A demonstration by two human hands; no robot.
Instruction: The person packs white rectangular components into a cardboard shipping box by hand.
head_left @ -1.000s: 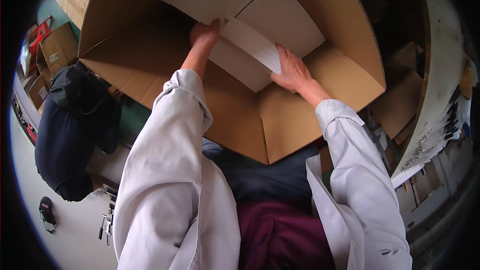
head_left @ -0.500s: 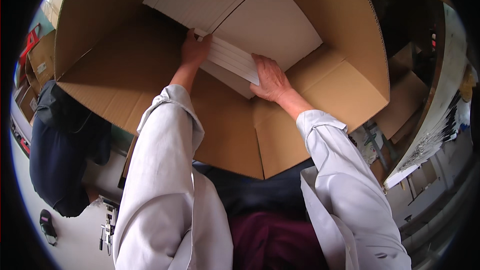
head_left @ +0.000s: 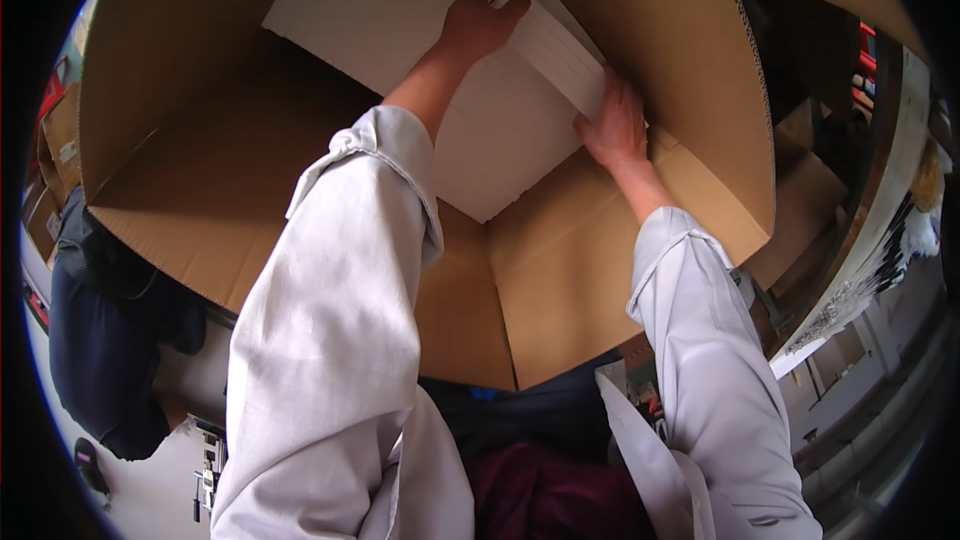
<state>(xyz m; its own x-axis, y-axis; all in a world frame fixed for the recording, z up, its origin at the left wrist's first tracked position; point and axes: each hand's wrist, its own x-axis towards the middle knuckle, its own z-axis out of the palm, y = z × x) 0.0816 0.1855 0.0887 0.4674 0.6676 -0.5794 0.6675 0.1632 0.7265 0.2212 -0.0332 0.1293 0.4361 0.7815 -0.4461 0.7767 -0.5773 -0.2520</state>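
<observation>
Both hands reach down inside a large open cardboard box (head_left: 570, 240). Between them lies a small stack of flat white pieces (head_left: 557, 48), tilted and seen by its layered long edge. My left hand (head_left: 482, 22) grips the far left end, thumb and fingers on either side. At the other end, close to the box's right wall, my right hand (head_left: 617, 125) is closed round the stack. Under it, a white layer of flat sheets or panels (head_left: 500, 150) covers part of the box's inside. What exactly the white pieces are, I cannot tell.
The box's tall walls rise around my arms. At the left, a person in dark clothes (head_left: 110, 320) bends beside the box. A dark slipper (head_left: 91, 465) is on the floor. More cardboard (head_left: 800, 190) and a pale paint-marked board (head_left: 850, 270) stand at the right.
Both hands have carried the white stack away from me and to the right, toward the box's right wall. More of the white layer's near part now shows.
</observation>
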